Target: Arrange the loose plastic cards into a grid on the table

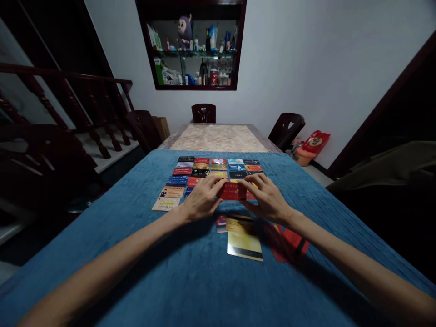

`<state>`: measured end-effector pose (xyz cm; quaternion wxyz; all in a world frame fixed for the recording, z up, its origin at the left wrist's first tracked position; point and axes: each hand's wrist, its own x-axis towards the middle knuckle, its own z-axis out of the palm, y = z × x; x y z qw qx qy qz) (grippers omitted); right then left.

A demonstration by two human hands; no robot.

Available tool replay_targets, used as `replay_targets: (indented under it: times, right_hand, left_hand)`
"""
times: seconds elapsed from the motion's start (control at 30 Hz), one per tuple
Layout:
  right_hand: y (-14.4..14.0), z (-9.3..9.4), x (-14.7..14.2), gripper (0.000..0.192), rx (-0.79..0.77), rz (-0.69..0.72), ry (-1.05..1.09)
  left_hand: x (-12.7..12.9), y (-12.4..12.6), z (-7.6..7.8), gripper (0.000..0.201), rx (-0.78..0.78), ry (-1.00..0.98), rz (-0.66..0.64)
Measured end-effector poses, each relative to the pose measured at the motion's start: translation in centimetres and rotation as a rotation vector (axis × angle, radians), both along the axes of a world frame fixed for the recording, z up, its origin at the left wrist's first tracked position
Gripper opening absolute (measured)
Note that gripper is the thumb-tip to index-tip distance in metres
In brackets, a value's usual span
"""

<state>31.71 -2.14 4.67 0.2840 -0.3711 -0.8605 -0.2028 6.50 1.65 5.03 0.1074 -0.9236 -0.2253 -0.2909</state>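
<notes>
Left hand (201, 198) and right hand (269, 198) pinch a flat red plastic card (232, 191) by its ends between them, above rows of coloured cards (204, 171) on the blue-clothed worktop (136, 254).

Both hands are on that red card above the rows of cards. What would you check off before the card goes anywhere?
1. Grip: left hand and right hand pinch the red card at opposite ends: ok.
2. Card level and lifted off the blue cloth: seems so, but cannot tell.
3. Grid of cards lies in tidy rows: ok.
4. Free slot in the grid under the hands: hidden, cannot tell.
5. Gold card and the loose cards beside it near the wrists lie overlapping, not squared up: not ok.
6. Red card's face readable for sorting: too dim, cannot tell.
</notes>
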Motion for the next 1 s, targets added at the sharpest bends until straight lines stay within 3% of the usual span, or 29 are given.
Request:
replay_targets:
  times: [0.23,0.43,0.77,1.0]
  right_hand:
    - [3.3,0.8,-1.5,0.049,0.043,0.047,-0.041]
    - [6.1,1.5,-2.8,0.043,0.042,0.073,-0.048]
    - [12.4,3.0,-4.4,0.036,-0.013,0.085,-0.040]
    - [17.8,2.7,-5.5,0.038,-0.050,0.075,-0.063]
  left_hand:
    - [-1.0,1.5,2.0,0.048,0.088,0.204,0.150]
    - [-1.8,3.2,2.6,0.047,0.120,0.230,0.206]
    - [-3.9,9.3,4.0,0.048,0.128,0.253,0.304]
    - [-5.1,13.7,4.5,0.044,0.057,0.277,0.330]
